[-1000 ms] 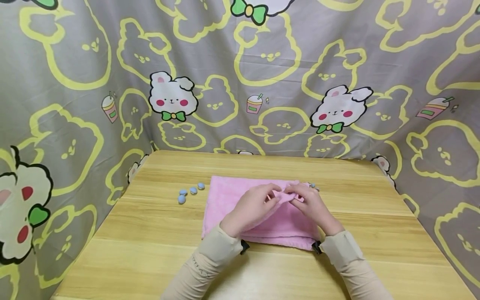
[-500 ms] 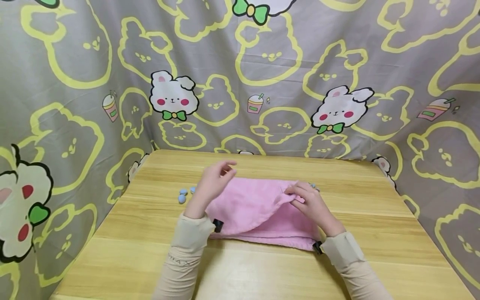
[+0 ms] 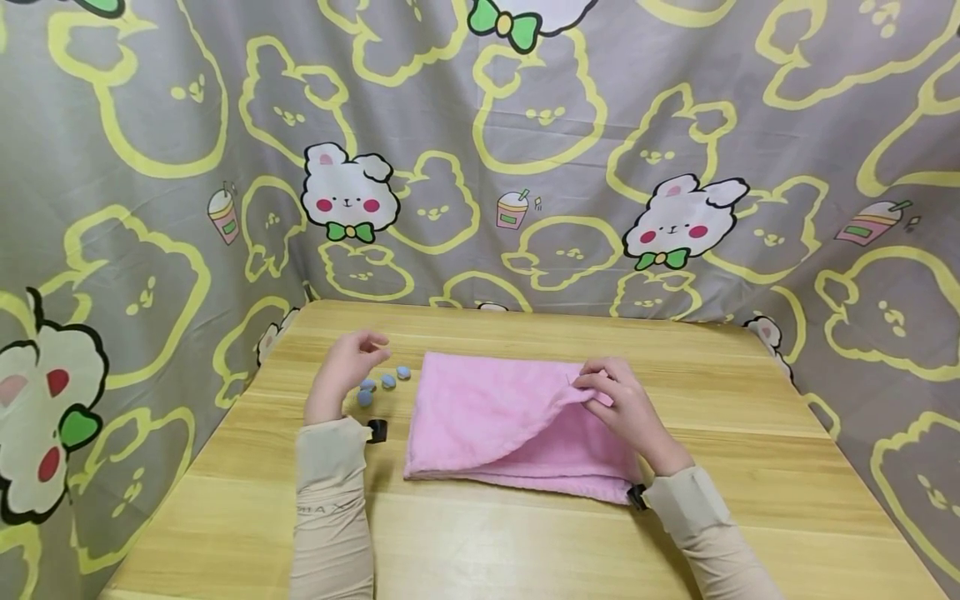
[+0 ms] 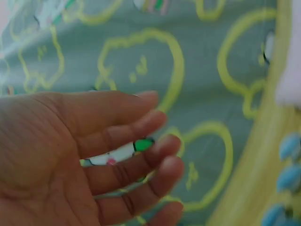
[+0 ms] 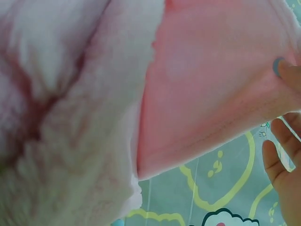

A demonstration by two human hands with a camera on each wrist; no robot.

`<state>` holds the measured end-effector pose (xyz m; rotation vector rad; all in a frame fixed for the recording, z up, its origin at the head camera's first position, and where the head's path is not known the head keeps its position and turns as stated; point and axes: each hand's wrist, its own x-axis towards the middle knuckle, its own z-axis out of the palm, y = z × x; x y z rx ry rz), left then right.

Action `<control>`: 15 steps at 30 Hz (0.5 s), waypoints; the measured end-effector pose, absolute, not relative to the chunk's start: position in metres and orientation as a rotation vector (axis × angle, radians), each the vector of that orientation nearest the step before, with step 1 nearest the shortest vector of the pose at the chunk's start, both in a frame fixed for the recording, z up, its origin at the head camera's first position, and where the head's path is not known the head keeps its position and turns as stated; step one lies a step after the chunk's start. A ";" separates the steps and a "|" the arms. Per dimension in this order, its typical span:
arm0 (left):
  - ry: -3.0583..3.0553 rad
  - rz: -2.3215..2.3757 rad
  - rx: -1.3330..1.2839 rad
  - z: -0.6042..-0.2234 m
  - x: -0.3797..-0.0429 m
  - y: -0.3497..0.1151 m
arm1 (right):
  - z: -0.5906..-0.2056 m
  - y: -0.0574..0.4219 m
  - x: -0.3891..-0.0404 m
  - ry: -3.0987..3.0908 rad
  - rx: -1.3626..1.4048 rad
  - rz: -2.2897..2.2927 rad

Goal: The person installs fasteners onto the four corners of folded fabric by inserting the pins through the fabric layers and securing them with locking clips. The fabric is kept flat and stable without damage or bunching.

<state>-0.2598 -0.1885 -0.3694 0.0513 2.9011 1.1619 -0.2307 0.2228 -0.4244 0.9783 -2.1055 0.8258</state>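
A folded pink plush towel (image 3: 480, 400) lies on the table, its upper layer lifted at the near right into a gap. My right hand (image 3: 618, 404) pinches that raised edge. In the right wrist view the pink cloth (image 5: 207, 84) stretches to the right thumb (image 5: 292, 75), and a small blue disc-like edge (image 5: 276, 67) shows at the thumb tip. Off the towel's left side, my left hand (image 3: 351, 368) hovers with nothing in it; its fingers (image 4: 141, 160) are loosely bent. Close beside it are several small blue rounded pieces (image 3: 387, 381).
The wooden table (image 3: 487, 542) reaches back to a grey curtain (image 3: 450, 108) printed with yellow outlines and white rabbits, which also hangs along both sides. A black wrist camera (image 3: 377, 431) juts from the left cuff, another camera (image 3: 637, 497) from the right.
My left hand has let go of the towel edge and moved left, past the towel, to beside the blue pieces. The right hand keeps its pinch in nearly the same spot.
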 end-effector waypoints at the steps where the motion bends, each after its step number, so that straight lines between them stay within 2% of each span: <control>1: 2.889 1.130 0.027 -0.373 -0.260 -0.194 | -0.425 0.223 -0.231 -2.095 0.988 0.829; 9: 2.768 0.903 -0.230 -0.392 -0.258 -0.216 | -0.426 0.224 -0.231 -2.119 0.997 0.806; 15: 2.746 0.762 -0.262 -0.408 -0.263 -0.214 | -0.427 0.225 -0.232 -2.149 0.998 0.801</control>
